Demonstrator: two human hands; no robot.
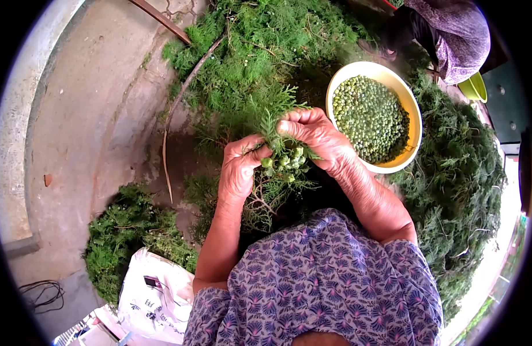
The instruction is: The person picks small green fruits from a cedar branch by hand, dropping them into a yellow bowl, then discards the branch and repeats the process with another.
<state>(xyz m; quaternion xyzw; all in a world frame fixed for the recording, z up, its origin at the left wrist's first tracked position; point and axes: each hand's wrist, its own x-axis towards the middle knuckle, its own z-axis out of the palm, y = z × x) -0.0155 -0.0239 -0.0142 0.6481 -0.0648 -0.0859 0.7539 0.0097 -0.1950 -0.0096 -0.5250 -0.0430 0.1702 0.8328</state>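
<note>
Between my two hands is a green conifer sprig (pixel 273 118) with a cluster of round green cones (pixel 289 161) hanging under it. My left hand (pixel 243 164) pinches the sprig on its left side, thumb and fingers together. On the other side my right hand (pixel 315 135) grips the feathery foliage between thumb and bent fingers, just above the cones. A yellow basin (pixel 416 124) holding many small green cones (pixel 370 115) stands right beside my right hand and wrist.
Cut branches (pixel 312 34) are heaped ahead, more (pixel 456 173) lie at the right, and a smaller pile (pixel 127 242) at the lower left near a white sack (pixel 156 300). Another person (pixel 456 34) crouches at the upper right by a yellow-green tub (pixel 474 89).
</note>
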